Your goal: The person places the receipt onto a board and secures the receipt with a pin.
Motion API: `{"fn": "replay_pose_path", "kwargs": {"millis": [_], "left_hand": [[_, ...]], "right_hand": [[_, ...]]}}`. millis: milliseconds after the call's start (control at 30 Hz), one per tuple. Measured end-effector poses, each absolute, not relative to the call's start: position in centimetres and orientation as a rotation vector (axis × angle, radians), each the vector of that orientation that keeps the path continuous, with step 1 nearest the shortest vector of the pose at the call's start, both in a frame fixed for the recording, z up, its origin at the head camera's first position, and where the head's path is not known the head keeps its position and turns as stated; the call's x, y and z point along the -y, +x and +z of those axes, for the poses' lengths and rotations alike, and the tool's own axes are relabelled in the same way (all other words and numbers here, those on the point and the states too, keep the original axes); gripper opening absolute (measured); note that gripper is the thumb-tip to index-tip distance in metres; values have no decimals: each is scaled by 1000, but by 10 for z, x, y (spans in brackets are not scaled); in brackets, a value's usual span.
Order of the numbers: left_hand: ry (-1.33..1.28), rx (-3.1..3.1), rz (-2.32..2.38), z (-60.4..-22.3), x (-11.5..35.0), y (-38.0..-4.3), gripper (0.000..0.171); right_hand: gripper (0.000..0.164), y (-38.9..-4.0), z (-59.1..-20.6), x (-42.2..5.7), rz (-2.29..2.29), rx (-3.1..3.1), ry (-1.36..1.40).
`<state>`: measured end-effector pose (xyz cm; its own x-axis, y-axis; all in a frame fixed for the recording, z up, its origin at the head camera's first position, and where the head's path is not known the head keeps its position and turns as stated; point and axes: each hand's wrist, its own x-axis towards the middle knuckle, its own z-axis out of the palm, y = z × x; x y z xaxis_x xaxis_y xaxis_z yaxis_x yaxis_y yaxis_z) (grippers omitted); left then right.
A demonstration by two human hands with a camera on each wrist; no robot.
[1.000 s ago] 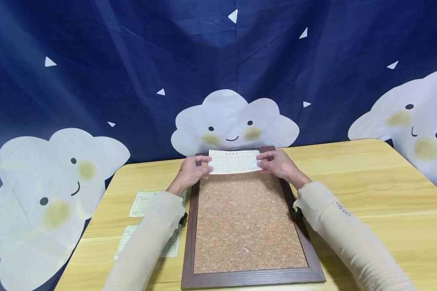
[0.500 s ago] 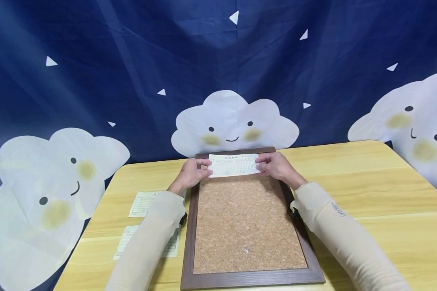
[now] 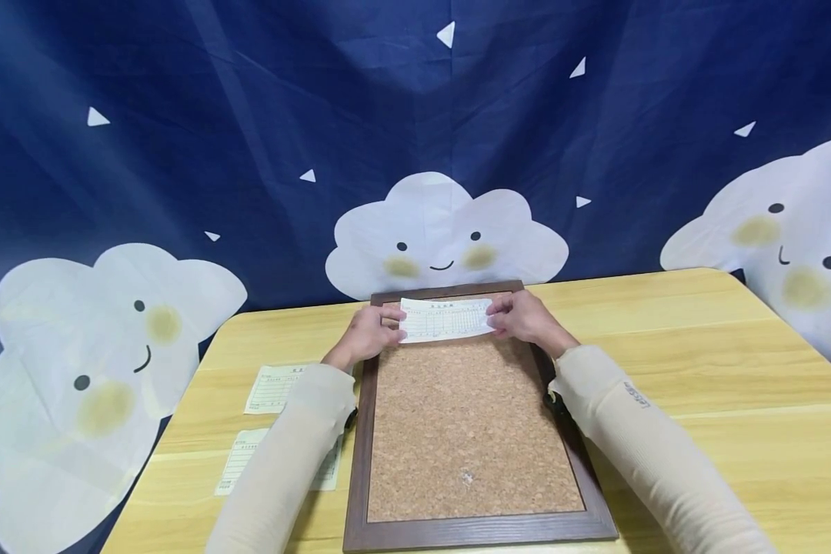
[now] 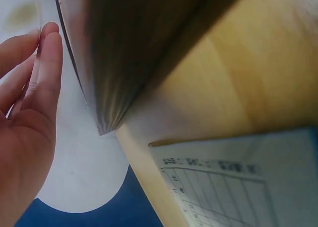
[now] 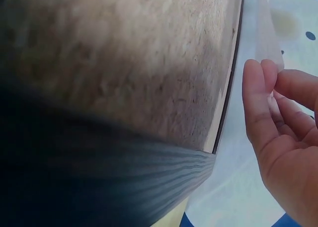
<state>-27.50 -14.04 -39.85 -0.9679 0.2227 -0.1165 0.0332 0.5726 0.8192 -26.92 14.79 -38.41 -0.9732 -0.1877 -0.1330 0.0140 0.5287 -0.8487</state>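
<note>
A printed paper slip (image 3: 446, 319) with a ruled grid is held level over the far end of a framed cork board (image 3: 474, 431). Its left short edge is pinched between the thumb and fingers of my left hand (image 3: 368, 335). At the opposite edge, my right hand (image 3: 526, 319) pinches it the same way. In the left wrist view the thumb and fingers of the left hand (image 4: 32, 113) meet on the thin sheet. The right wrist view shows the right hand (image 5: 283, 122) gripping the sheet's edge, beyond the board's dark wooden frame (image 5: 174, 172).
Two more printed slips lie on the wooden table (image 3: 706, 369) left of the board: an upper slip (image 3: 271, 388) and a lower slip (image 3: 238, 462), both partly covered by the left sleeve (image 3: 284, 462). Behind the table hangs a dark blue curtain (image 3: 360, 100) with white clouds.
Both hands have brought the slip slightly nearer and lower over the board's far end. The slip stays pinched at both edges throughout.
</note>
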Motion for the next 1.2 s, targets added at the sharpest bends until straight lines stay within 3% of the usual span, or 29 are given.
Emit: {"fn": "replay_pose_path", "kwargs": {"millis": [1200], "left_hand": [[342, -2759, 986, -399, 138, -274, 34]], "right_hand": [[22, -275, -394, -141, -1130, -2648, -167]]}}
